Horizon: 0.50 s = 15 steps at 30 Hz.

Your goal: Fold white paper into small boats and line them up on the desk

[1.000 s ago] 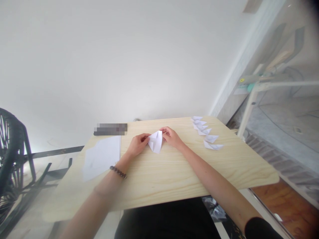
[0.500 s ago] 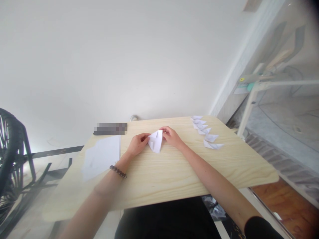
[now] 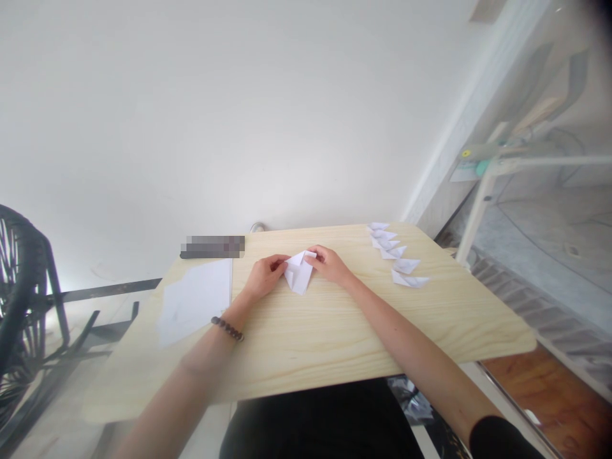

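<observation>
A folded piece of white paper (image 3: 299, 275) is held between my two hands over the middle of the wooden table (image 3: 306, 344). My left hand (image 3: 266, 276) pinches its left corner, and a beaded bracelet (image 3: 227, 328) circles that wrist. At the paper's upper right edge, my right hand (image 3: 327, 263) grips it with the thumb on top and the fingers behind. Several small folded paper boats (image 3: 393, 250) stand in a slanting row on the right side of the table.
White sheets (image 3: 198, 296) lie at the table's left. Behind them is a dark, blurred-out long object (image 3: 213, 247) by the back edge. A dark woven chair (image 3: 29, 274) stands far left, and a white metal frame (image 3: 478, 210) rises at the right. A wall borders the back.
The right part of the folded paper now has a flap turned at its top. My right thumb has moved onto the paper's front. My left hand has hardly moved.
</observation>
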Tool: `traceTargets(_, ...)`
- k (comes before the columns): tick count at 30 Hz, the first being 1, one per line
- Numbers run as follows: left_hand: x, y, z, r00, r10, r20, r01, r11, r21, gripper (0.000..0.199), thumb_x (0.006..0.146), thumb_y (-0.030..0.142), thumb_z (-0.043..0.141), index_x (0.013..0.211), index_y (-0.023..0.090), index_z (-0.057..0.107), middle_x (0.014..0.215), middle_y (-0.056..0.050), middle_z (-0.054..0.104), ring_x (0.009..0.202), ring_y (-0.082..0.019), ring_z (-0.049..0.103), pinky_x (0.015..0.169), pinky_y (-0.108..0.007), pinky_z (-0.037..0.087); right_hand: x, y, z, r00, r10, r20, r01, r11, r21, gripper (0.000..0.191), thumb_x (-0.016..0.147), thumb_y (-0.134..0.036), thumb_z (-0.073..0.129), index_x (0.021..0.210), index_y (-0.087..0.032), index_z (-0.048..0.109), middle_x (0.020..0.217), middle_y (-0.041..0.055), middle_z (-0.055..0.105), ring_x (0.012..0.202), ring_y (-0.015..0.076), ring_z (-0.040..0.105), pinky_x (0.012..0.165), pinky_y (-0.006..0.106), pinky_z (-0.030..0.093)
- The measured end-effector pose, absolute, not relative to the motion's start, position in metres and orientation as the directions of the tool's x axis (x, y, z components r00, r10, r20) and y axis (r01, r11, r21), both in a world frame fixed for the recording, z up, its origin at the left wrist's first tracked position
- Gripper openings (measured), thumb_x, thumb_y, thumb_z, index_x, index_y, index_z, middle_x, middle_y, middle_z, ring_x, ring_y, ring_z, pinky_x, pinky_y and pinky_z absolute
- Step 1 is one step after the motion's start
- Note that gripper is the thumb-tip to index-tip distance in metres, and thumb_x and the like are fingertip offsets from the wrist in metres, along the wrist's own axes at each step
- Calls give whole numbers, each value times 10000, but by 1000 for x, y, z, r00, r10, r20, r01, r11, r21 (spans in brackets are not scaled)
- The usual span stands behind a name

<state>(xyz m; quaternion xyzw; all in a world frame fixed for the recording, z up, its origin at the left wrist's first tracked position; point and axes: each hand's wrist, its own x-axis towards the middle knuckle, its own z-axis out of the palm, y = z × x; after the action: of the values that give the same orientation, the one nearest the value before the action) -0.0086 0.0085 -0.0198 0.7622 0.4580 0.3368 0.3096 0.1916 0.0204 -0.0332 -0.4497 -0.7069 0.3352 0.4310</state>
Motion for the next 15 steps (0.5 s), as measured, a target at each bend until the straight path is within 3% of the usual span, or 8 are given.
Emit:
traceTargets(9, -6, 6, -18, 338, 914, 223, 426, -360, 830, 351, 745, 377, 494, 991, 148, 594, 855, -52, 643, 732, -158, 573, 660, -260, 441, 192, 13, -24, -261, 907, 331, 382, 412, -828, 271, 740, -390, 475, 825, -154, 577, 751, 10, 584, 639, 106, 495, 583, 217, 377)
traceTargets(15, 0, 1, -10, 310, 943, 117, 248, -199, 948, 466, 709, 435, 541, 1049, 117, 530, 892, -84, 640, 725, -165, 593, 667, -293, 470, 192, 13, -26, -174, 907, 385, 396, 422, -816, 250, 748, -385, 465, 763, -160, 575, 690, 1, 572, 603, 102, 483, 564, 214, 366)
